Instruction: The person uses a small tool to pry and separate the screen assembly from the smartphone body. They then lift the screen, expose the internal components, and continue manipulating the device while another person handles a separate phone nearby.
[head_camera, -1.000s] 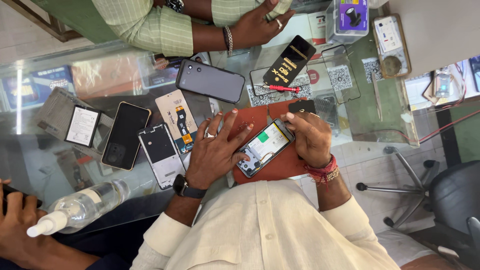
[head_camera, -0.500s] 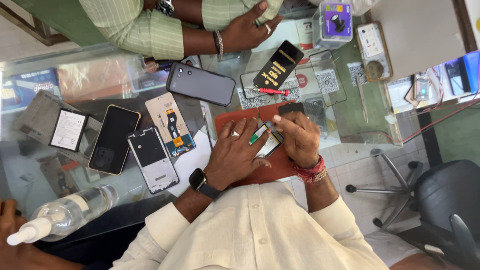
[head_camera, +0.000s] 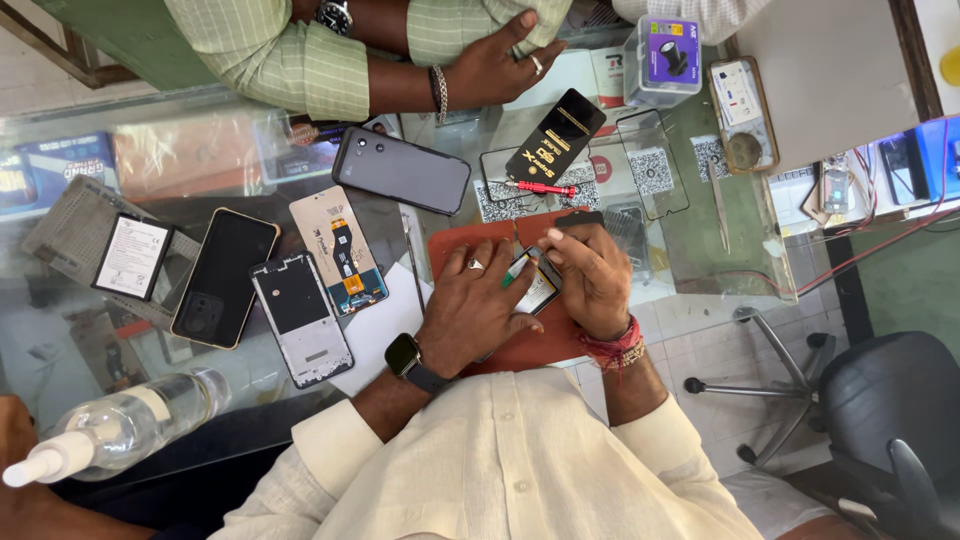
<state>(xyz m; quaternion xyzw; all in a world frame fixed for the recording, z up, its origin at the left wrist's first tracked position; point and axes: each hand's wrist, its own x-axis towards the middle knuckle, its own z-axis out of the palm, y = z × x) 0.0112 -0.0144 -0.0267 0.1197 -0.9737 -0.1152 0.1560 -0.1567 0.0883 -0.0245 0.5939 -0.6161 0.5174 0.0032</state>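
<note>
A disassembled phone (head_camera: 540, 292) lies on a red work mat (head_camera: 455, 245) on the glass counter. My left hand (head_camera: 470, 310), with a ring and a black wristwatch, presses down on the phone's near side. My right hand (head_camera: 592, 275), red thread at the wrist, rests on its far side and pinches a thin green-handled tool (head_camera: 515, 270) against the phone. Most of the phone is hidden under both hands.
Left of the mat lie a phone frame (head_camera: 298, 318), a display panel (head_camera: 338, 250), a black phone (head_camera: 224, 275), a battery (head_camera: 131, 256) and a grey phone (head_camera: 400, 170). A red screwdriver (head_camera: 542, 187), a black box (head_camera: 555, 135) and a spray bottle (head_camera: 115, 430) are nearby. Another person's arm (head_camera: 400, 70) rests across the counter.
My hands have closed in over the phone, the left sliding right onto it. The phone's open face, plainly seen a second ago, is now mostly covered.
</note>
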